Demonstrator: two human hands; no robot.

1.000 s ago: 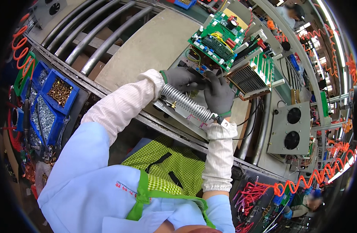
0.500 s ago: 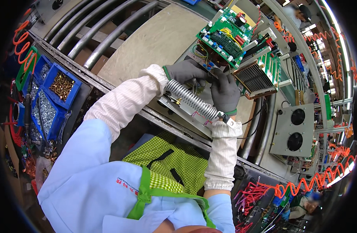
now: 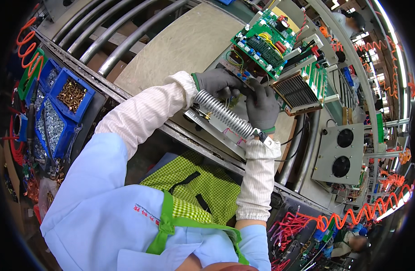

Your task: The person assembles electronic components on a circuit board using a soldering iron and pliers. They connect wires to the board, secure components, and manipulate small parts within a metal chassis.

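Both of my hands wear dark grey gloves and meet over an open electronic unit, just below a green circuit board (image 3: 261, 45) with yellow wires. My left hand (image 3: 216, 83) is closed, its fingertips pinched at a small dark piece that I cannot make out. Close beside it, my right hand (image 3: 262, 109) is also closed, thumb and fingers pointing up at the same spot; what they hold is hidden. A large silver coil (image 3: 223, 114) lies across the unit in front of my hands, below my left wrist and reaching toward my right cuff.
Dark heatsink fins (image 3: 298, 92) stand right of my hands. Metal rollers (image 3: 126, 47) and a tan board (image 3: 171, 52) lie at left. Blue bins hold brass screws (image 3: 72, 95) and silver fasteners (image 3: 50, 126). A grey twin-fan unit (image 3: 338, 153) and red cables (image 3: 288, 230) are at right.
Both hands stay at the same spot, with only slight shifts of the fingers. My left hand has tilted a little. The view has moved slightly.
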